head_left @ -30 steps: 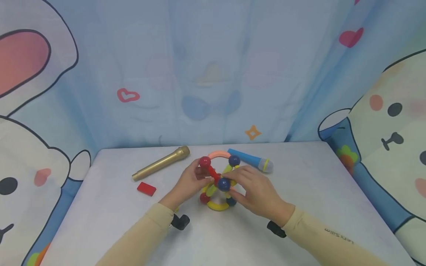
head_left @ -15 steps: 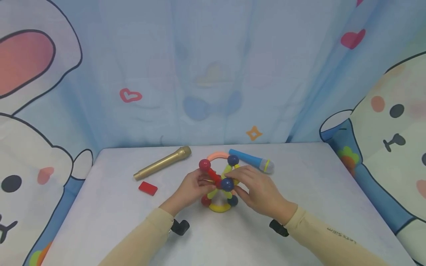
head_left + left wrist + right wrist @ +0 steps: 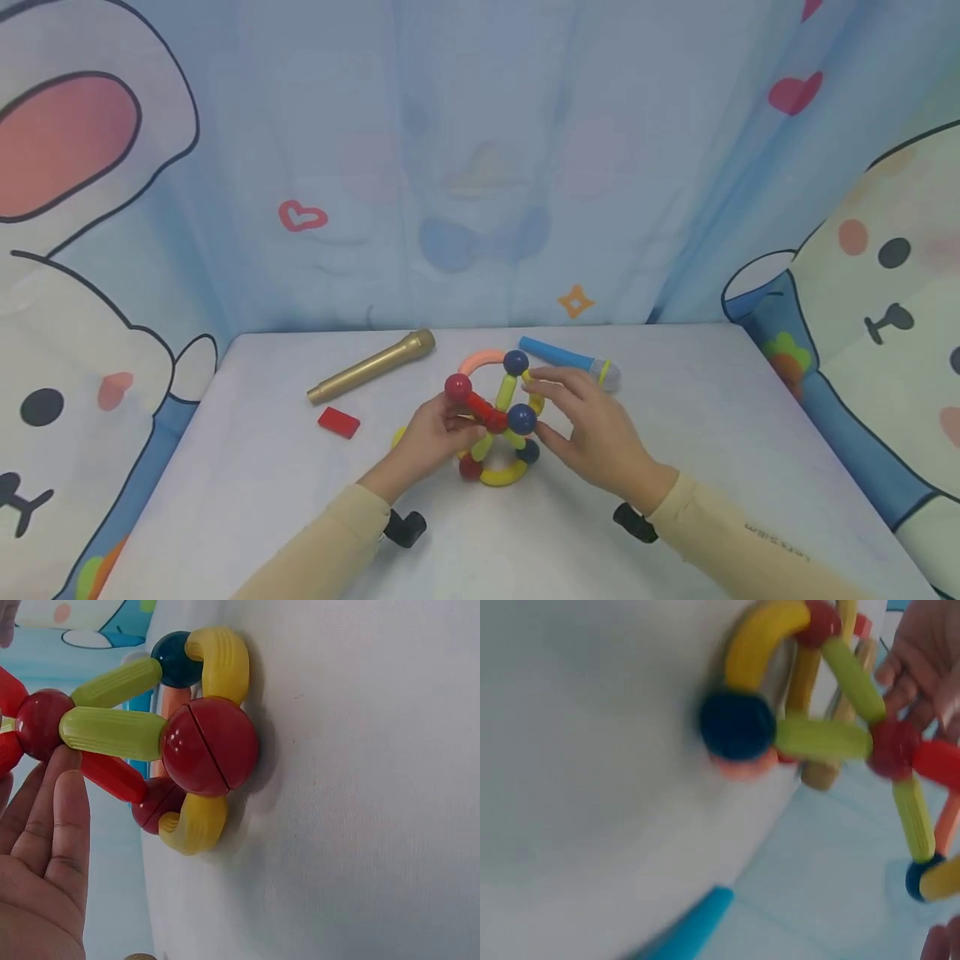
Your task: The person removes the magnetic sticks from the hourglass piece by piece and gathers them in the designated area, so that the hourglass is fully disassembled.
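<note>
The ball-and-rod frame [image 3: 495, 419] is gripped by the left hand [image 3: 429, 435]; whether the right hand [image 3: 596, 427] grips cannot be told. Its lower ring [image 3: 504, 477] is best braced against the desk [image 3: 705, 408].

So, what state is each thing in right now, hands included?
Red-and-blue-ball toy with coloured rods: joined together, held.
Long gold microphone: lying down.
Blue microphone with grey head: lying down.
Red rectangular block: lying flat.
Partly hidden yellow piece: state unclear.
Left hand: gripping the toy.
Right hand: beside the toy, contact unclear.
</note>
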The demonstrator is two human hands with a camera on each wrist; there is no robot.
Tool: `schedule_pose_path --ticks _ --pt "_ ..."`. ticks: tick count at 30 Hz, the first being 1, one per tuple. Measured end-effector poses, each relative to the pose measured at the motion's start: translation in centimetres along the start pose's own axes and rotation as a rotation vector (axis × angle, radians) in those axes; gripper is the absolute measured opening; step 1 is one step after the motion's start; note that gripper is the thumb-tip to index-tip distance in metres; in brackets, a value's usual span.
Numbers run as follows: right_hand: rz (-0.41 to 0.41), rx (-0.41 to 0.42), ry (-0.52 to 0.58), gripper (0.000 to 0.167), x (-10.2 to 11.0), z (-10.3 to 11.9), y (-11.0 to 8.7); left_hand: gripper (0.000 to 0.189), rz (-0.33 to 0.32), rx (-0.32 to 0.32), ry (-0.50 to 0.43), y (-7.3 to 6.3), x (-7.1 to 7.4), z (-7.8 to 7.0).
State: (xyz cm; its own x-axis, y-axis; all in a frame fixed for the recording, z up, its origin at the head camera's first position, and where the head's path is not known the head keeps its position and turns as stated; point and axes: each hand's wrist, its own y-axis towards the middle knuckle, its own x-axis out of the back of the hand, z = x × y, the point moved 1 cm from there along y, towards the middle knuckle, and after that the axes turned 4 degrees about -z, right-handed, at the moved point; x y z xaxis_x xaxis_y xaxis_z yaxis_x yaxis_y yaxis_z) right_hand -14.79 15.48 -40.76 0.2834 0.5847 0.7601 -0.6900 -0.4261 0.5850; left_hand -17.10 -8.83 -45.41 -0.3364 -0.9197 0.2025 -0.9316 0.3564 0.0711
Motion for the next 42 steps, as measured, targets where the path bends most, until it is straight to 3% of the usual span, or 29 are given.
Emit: schedule_pose_path --ticks 4,7,11,17,25,30,35,42 --pt "-0.028 -0.258 0.169 0.086 -0.8 1.0 -1.4 0.042 -0.013 -0.002 -0.001 0.0 -0.3 0.0" --pt "0.000 -0.436 0.338 0.093 -1.4 2.0 -2.0 0.042 -0.036 0.007 0.018 0.0 -0.3 -0.1" --pt "0.035 -0.536 0.471 0.087 -1.7 3.1 -2.2 0.040 -0.053 -0.002 0.042 -0.1 -0.5 -0.1" --pt "0.031 -0.535 0.507 0.071 -1.7 3.3 -1.9 0.038 -0.060 -0.016 0.022 -0.7 -0.7 0.0" --pt "0.081 -0.488 0.603 0.072 -1.2 2.1 -1.8 0.040 -0.053 -0.027 0.007 -1.8 -1.2 -0.3" --pt "0.118 -0.486 0.666 0.073 -1.1 1.4 -1.8 0.042 -0.078 -0.005 0.010 -2.5 -1.5 -0.3" --pt "0.120 -0.473 0.720 0.064 -1.0 0.6 -1.7 0.042 -0.070 0.027 0.022 -3.4 -1.7 -0.2" --pt "0.121 -0.447 0.709 0.054 -1.0 0.7 -1.9 0.041 -0.064 -0.018 0.036 -3.7 -1.6 -0.1"
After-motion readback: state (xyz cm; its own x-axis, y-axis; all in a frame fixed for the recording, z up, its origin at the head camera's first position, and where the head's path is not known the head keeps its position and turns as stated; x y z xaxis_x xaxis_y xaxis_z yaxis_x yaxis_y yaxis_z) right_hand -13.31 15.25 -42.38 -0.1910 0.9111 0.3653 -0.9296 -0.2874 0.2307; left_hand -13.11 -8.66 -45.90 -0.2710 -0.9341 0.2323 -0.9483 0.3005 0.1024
